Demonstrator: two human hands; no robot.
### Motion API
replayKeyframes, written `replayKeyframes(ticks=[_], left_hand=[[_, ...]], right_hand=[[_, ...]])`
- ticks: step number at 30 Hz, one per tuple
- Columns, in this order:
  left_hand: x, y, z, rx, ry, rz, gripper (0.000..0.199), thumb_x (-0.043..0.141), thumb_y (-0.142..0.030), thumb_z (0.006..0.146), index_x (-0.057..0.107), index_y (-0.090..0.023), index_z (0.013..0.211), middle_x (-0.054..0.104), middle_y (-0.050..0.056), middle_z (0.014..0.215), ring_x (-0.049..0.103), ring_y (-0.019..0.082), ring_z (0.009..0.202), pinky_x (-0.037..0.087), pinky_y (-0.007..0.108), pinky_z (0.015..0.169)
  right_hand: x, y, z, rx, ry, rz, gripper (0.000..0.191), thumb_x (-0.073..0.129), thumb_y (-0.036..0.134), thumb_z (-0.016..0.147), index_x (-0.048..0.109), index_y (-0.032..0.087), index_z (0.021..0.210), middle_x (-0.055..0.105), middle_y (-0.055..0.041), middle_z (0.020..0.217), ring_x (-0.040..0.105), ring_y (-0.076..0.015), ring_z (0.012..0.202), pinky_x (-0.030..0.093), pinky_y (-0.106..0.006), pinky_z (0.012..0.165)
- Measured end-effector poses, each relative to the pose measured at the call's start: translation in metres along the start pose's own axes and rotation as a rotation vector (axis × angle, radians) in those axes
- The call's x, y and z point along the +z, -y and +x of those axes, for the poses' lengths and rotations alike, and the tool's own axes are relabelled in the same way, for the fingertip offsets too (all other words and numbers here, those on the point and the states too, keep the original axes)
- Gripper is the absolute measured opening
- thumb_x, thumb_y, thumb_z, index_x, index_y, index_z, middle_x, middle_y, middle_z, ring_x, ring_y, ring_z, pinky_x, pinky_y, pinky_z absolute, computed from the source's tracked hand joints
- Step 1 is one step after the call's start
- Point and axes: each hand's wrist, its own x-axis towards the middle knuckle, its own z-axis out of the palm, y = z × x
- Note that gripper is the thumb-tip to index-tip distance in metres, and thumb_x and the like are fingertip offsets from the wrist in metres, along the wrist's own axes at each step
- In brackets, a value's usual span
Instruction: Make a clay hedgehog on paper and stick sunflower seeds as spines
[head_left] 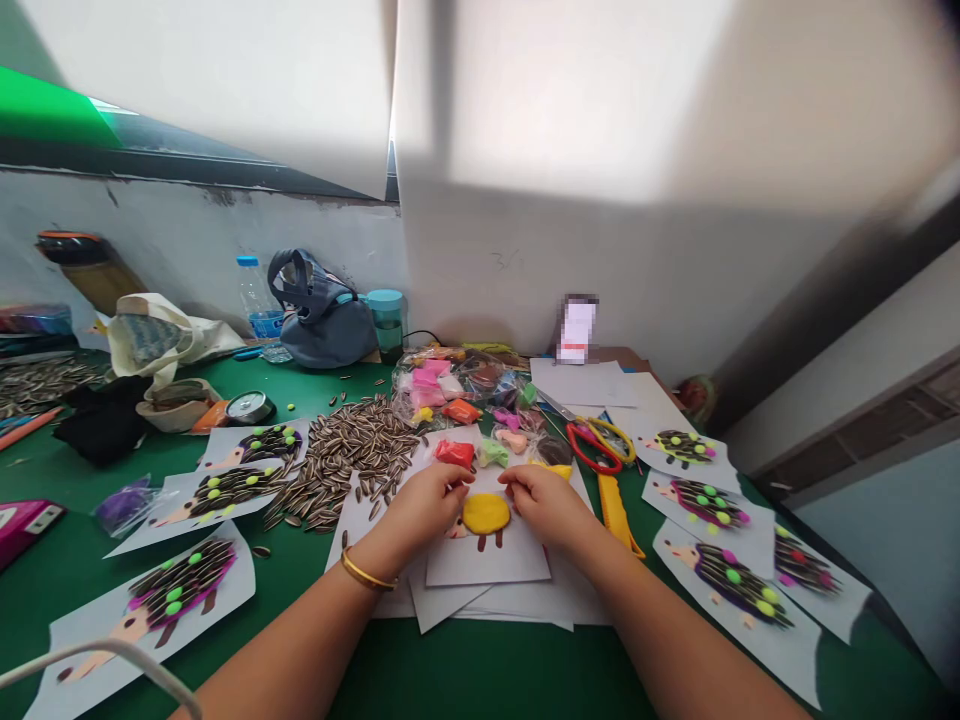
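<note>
A flattened oval of yellow clay [487, 514] lies on a small white sheet of paper [487, 568], with two short brown clay legs [490, 542] below it and a pale pinkish face part at its left. My left hand [429, 497] is at the clay's upper left, fingers curled together in a pinch. My right hand [546, 503] mirrors it at the upper right, fingertips also drawn together. Whether either hand grips anything small cannot be made out. A gold bangle [366, 572] circles my left wrist. More white sheets [510, 603] lie underneath.
A heap of sunflower seeds [352, 450] lies left of the paper. Behind it are bagged clay pieces [431, 385] and a red clay packet [454, 454]. Scissors [596, 445] and a yellow cutter [616, 515] lie right. Seed-covered hedgehog pictures [180, 590] flank both sides; a phone [577, 330] stands behind.
</note>
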Motion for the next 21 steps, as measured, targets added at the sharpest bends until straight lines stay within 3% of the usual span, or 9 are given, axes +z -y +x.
replayKeyframes(ticks=[8, 11, 17, 21], left_hand=[[-0.014, 0.002, 0.0, -0.012, 0.063, 0.206, 0.022, 0.06, -0.018, 0.079, 0.075, -0.023, 0.094, 0.073, 0.006, 0.101, 0.066, 0.023, 0.089, 0.046, 0.029, 0.076], [-0.012, 0.003, 0.0, 0.038, 0.069, 0.239, 0.021, 0.061, -0.019, 0.08, 0.076, -0.024, 0.093, 0.071, 0.006, 0.101, 0.065, 0.022, 0.088, 0.045, 0.028, 0.075], [-0.011, 0.005, 0.0, 0.086, 0.073, 0.232, 0.02, 0.06, -0.022, 0.081, 0.077, -0.026, 0.09, 0.069, 0.005, 0.101, 0.064, 0.022, 0.09, 0.045, 0.029, 0.076], [-0.013, 0.004, 0.001, 0.062, 0.082, 0.219, 0.018, 0.062, -0.021, 0.079, 0.077, -0.026, 0.09, 0.07, 0.004, 0.097, 0.064, 0.022, 0.088, 0.046, 0.028, 0.076]], right_hand=[[-0.005, -0.003, -0.001, -0.05, 0.009, -0.26, 0.028, 0.048, 0.018, 0.092, 0.071, 0.023, 0.106, 0.066, -0.0077, 0.111, 0.061, -0.0222, 0.104, 0.046, -0.032, 0.084], [-0.004, -0.001, -0.001, -0.085, 0.011, -0.238, 0.029, 0.048, 0.016, 0.091, 0.071, 0.023, 0.107, 0.064, -0.0073, 0.112, 0.06, -0.0215, 0.104, 0.045, -0.032, 0.086], [0.006, 0.007, -0.005, -0.326, 0.061, -0.185, 0.044, 0.049, 0.007, 0.087, 0.068, 0.027, 0.121, 0.061, -0.0062, 0.112, 0.055, -0.0204, 0.106, 0.043, -0.031, 0.094], [0.013, 0.009, -0.006, -0.354, 0.07, -0.24, 0.041, 0.055, 0.012, 0.087, 0.068, 0.031, 0.121, 0.061, -0.0056, 0.106, 0.053, -0.0227, 0.102, 0.042, -0.033, 0.091]])
